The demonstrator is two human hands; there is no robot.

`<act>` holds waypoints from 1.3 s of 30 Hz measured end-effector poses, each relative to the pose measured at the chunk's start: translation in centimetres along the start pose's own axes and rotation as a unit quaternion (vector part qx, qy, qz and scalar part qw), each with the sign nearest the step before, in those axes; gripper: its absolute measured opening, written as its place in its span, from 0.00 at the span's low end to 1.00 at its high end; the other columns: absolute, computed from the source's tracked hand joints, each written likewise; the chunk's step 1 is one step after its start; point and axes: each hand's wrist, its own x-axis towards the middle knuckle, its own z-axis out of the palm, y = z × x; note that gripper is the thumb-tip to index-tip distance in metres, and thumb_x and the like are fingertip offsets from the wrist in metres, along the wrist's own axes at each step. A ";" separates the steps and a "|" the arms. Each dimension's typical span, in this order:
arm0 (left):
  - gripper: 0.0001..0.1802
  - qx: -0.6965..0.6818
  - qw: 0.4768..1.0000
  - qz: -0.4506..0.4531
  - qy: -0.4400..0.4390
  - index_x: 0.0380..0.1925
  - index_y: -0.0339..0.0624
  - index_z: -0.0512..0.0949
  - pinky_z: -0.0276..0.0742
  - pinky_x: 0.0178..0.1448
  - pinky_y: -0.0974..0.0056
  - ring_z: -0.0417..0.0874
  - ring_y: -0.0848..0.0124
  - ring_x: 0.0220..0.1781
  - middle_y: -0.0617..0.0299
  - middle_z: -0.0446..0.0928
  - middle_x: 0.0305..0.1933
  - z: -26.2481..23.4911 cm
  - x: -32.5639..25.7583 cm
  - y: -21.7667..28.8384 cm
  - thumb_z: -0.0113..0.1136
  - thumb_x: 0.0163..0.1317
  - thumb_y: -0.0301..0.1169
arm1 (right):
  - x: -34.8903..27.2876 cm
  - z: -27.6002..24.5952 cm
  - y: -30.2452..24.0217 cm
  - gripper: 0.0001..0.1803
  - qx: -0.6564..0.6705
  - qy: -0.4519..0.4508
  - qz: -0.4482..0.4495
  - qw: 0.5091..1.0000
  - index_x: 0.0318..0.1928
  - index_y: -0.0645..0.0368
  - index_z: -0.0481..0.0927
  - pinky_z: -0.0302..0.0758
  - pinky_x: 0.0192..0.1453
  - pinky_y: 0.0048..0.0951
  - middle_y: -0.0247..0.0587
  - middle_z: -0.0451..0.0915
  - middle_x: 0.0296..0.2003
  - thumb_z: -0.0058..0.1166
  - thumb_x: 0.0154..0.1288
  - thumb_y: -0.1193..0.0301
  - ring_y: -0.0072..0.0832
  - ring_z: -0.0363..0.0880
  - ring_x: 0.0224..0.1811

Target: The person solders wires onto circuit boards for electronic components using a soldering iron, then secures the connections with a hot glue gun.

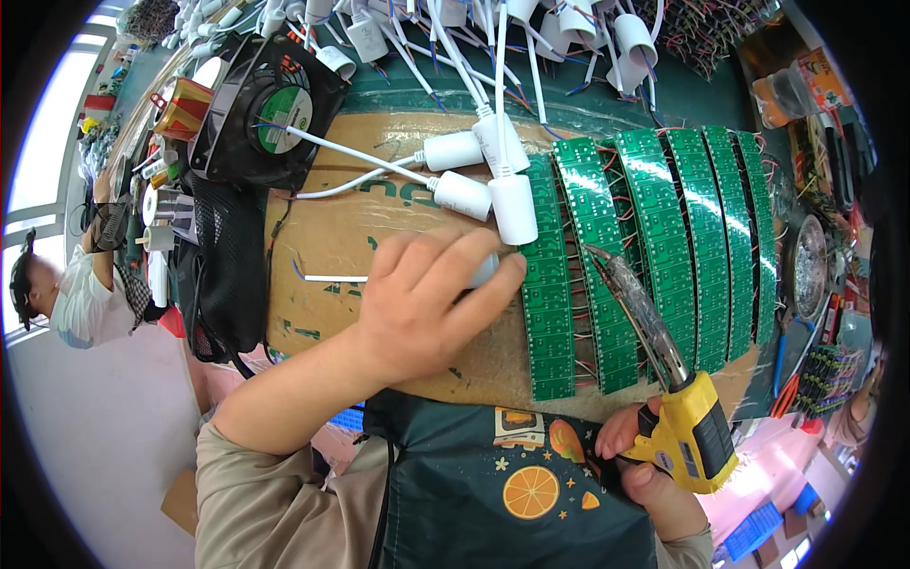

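Cylinder of pale white plastic (pixel 485 272), head view: grasped in my left hand (pixel 427 294), mostly hidden by it; a thin white cord (pixel 334 279) extends leftward from that grip. My right hand (pixel 659 491) is clenched on a yellow-and-black soldering gun (pixel 697 431). The gun's long metal barrel slants up-left, its tip right of the cylinder, apart from it, over green circuit-board panels (pixel 548 322); contact with them I cannot confirm.

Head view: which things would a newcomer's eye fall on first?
Probably the green circuit boards come first, lined up right of centre. Next is the yellow soldering gun in the right hand, lower right, its tip at the boards. White cylinders with cables crowd the top.
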 end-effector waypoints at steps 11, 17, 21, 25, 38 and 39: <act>0.34 0.019 0.998 -0.061 0.017 0.46 0.46 0.79 0.69 0.41 0.58 0.78 0.62 0.37 0.63 0.78 0.40 -1.1 0.2 -2.6 0.80 0.38 0.47 | -0.2 -1.8 1.8 0.47 -0.033 -0.003 -0.059 0.998 0.67 0.55 0.60 0.74 0.34 0.32 0.33 0.73 0.31 0.72 0.57 0.47 0.27 0.74 0.30; 0.35 -0.043 0.996 -0.028 -0.075 0.49 0.50 0.80 0.68 0.42 0.58 0.76 0.65 0.37 0.65 0.75 0.39 -3.6 3.3 -2.6 0.76 0.39 0.50 | -0.2 -2.1 2.2 0.18 0.018 -0.025 -0.075 0.997 0.43 0.60 0.75 0.76 0.41 0.28 0.38 0.76 0.33 0.66 0.63 0.61 0.27 0.77 0.36; 0.26 -0.025 0.999 0.031 0.027 0.47 0.45 0.81 0.71 0.44 0.57 0.79 0.61 0.40 0.61 0.78 0.39 -3.8 8.0 -4.9 0.76 0.48 0.38 | -0.4 -3.3 4.0 0.21 0.024 -0.055 -0.078 0.995 0.45 0.61 0.74 0.75 0.42 0.29 0.37 0.76 0.34 0.67 0.63 0.60 0.27 0.77 0.37; 0.10 -0.023 0.993 -0.009 0.114 0.36 0.42 0.83 0.74 0.45 0.56 0.81 0.58 0.40 0.58 0.79 0.40 -0.5 14.4 -8.2 0.70 0.53 0.27 | -0.1 -2.2 3.0 0.19 0.032 -0.040 -0.094 0.994 0.45 0.62 0.75 0.76 0.42 0.30 0.38 0.76 0.35 0.65 0.66 0.61 0.28 0.77 0.37; 0.13 0.140 0.979 -0.142 -0.041 0.27 0.38 0.84 0.76 0.48 0.49 0.82 0.53 0.44 0.52 0.79 0.35 0.4 22.6 -9.5 0.63 0.56 0.38 | 0.6 -1.9 3.5 0.15 0.076 -0.034 -0.149 0.985 0.44 0.64 0.74 0.76 0.40 0.30 0.40 0.76 0.32 0.60 0.68 0.65 0.28 0.76 0.34; 0.13 0.113 0.980 -0.164 -0.025 0.27 0.37 0.83 0.76 0.48 0.50 0.82 0.52 0.43 0.51 0.79 0.35 -1.4 22.4 -9.2 0.63 0.56 0.38 | 0.5 -2.0 3.5 0.15 0.071 -0.037 -0.148 0.986 0.43 0.64 0.74 0.76 0.40 0.30 0.40 0.75 0.32 0.61 0.67 0.65 0.28 0.76 0.35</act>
